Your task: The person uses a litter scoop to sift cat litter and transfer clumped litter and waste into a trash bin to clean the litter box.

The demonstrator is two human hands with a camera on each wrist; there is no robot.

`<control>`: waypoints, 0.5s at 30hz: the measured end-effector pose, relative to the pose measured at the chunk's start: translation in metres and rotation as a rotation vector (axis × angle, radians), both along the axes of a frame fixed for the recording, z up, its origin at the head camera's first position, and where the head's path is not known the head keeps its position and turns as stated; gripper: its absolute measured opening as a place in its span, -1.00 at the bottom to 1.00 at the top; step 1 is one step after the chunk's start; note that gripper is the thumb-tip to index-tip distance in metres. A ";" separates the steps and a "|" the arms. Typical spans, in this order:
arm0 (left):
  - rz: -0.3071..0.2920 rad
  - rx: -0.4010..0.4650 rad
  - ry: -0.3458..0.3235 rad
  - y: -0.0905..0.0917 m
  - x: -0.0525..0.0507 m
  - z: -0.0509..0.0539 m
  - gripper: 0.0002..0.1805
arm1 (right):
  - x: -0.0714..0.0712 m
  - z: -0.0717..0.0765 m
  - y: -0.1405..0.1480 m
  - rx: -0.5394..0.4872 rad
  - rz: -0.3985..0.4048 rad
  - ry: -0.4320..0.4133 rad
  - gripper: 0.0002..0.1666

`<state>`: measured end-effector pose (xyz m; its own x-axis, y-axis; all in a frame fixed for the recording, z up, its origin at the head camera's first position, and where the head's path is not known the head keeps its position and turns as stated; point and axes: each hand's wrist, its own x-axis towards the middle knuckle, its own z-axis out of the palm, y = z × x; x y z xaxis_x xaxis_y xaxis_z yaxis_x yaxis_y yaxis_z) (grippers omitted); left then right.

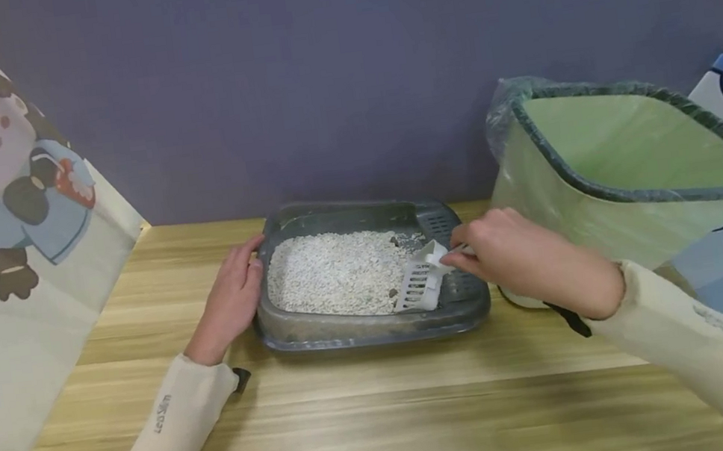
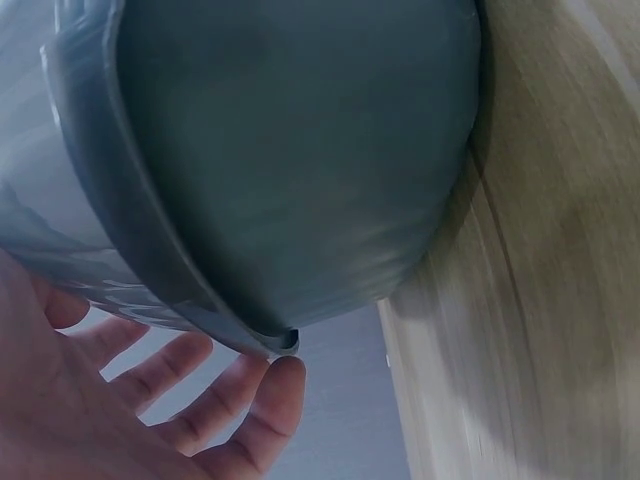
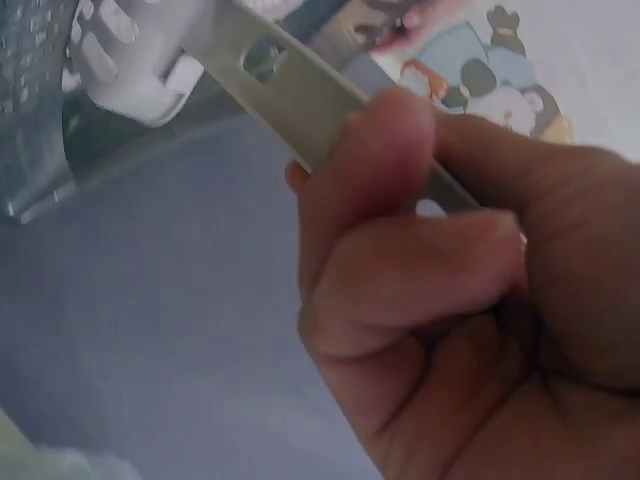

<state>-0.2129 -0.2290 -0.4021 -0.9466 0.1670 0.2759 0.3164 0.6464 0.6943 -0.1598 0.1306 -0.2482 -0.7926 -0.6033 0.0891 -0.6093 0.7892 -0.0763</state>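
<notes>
In the head view a dark grey litter box sits on the wooden surface, holding pale cat litter with a few dark clumps near its right end. My right hand grips the handle of a light grey slotted litter scoop, its fingers curled round it in the right wrist view. The scoop's head tilts down at the right edge of the litter. At the box's left end, my left hand touches the rim with spread, slightly bent fingers.
A pale green bin with a clear liner folded over its dark rim stands to the right, close beside the box. Behind is a dark blue-grey wall. Cartoon-printed panels flank the wooden surface.
</notes>
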 end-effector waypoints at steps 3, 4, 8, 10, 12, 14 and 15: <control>-0.002 -0.003 -0.004 0.001 0.000 0.001 -0.50 | 0.001 -0.010 -0.004 0.004 -0.001 0.029 -0.73; -0.003 -0.004 -0.004 0.001 0.000 0.001 -0.50 | 0.002 -0.013 -0.005 -0.001 -0.011 0.036 -0.71; -0.001 -0.009 -0.004 0.001 0.000 0.002 -0.50 | 0.005 -0.023 -0.007 -0.041 -0.080 0.053 -0.64; -0.003 -0.009 0.000 0.000 -0.001 0.001 -0.50 | 0.005 -0.027 -0.008 -0.065 -0.116 0.076 -0.59; -0.003 -0.007 0.002 0.000 -0.001 0.000 -0.50 | 0.003 -0.031 -0.008 -0.088 -0.140 0.106 -0.56; -0.003 -0.004 0.004 0.000 -0.002 0.000 -0.50 | -0.001 -0.036 -0.007 -0.109 -0.157 0.129 -0.54; -0.004 -0.004 0.006 0.000 -0.002 -0.001 -0.51 | -0.003 -0.038 -0.007 -0.116 -0.166 0.134 -0.52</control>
<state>-0.2148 -0.2293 -0.4030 -0.9443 0.1721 0.2805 0.3231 0.6478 0.6899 -0.1632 0.1235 -0.2860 -0.8564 -0.4455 0.2609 -0.4829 0.8700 -0.0998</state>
